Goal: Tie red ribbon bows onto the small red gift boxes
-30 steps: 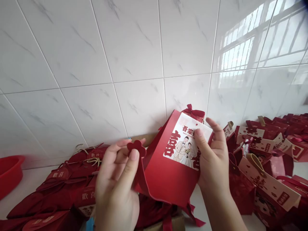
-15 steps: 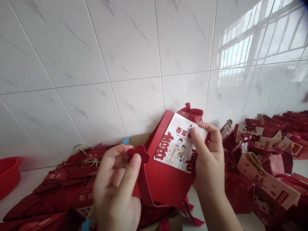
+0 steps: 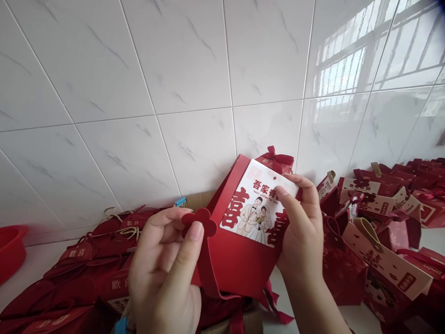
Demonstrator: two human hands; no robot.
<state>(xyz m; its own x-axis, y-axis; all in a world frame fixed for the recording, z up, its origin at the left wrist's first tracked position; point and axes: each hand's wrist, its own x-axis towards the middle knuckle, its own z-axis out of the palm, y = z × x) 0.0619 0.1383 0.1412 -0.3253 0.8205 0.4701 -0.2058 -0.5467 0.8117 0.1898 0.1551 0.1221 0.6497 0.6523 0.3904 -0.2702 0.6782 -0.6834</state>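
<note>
Tilted in front of me is a red paper gift box (image 3: 239,273) with a long strap ending in a flower-shaped tab. A white card (image 3: 248,204) printed with a bride, a groom and red characters lies against its face. My left hand (image 3: 167,273) pinches the flower tab (image 3: 205,223) of the strap between thumb and fingers. At the box's right side, my right hand (image 3: 302,227) grips box and card together, its thumb pressed on the card's upper right. The right fingers behind the box are partly hidden.
Red gift boxes (image 3: 93,269) with cord ties lie in rows at left, beside a red plastic basin (image 3: 12,253). Several finished-looking red and pink gift boxes (image 3: 385,260) stand at right. A box with a ribbon bow (image 3: 276,157) is behind, against the tiled wall (image 3: 194,55).
The grip of both hands is the same. The card and box have shifted very slightly left and up in view, and the camera has moved a little.
</note>
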